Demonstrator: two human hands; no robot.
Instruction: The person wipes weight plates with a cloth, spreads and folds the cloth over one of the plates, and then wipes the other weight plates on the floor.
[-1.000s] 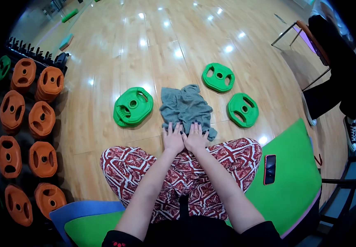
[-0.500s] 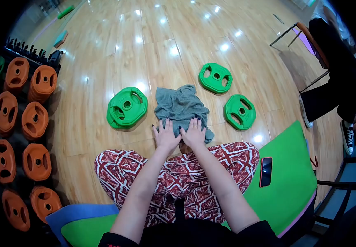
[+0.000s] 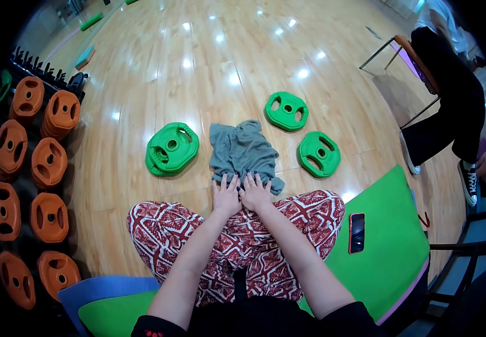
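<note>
A crumpled grey-green cloth (image 3: pixel 243 149) lies on the wooden floor in front of my crossed legs. My left hand (image 3: pixel 226 196) rests flat with spread fingers, its fingertips on the cloth's near edge. Beside it, my right hand (image 3: pixel 255 194) also lies with fingers apart on that edge, and neither hand grips anything. Left of the cloth is a stack of green weight plates (image 3: pixel 172 149). To its right are two more green plates, one farther off (image 3: pixel 286 111) and one nearer (image 3: pixel 318 154).
Orange weight plates (image 3: pixel 49 163) fill a rack on the left. A phone (image 3: pixel 357 233) lies on a green mat (image 3: pixel 389 224) at my right. A person in black trousers (image 3: pixel 445 101) sits on a chair (image 3: pixel 417 56) at the upper right.
The view has shifted slightly. My hands have drawn closer together after being a little apart half a second ago. The cloth keeps nearly the same shape and place between the plates.
</note>
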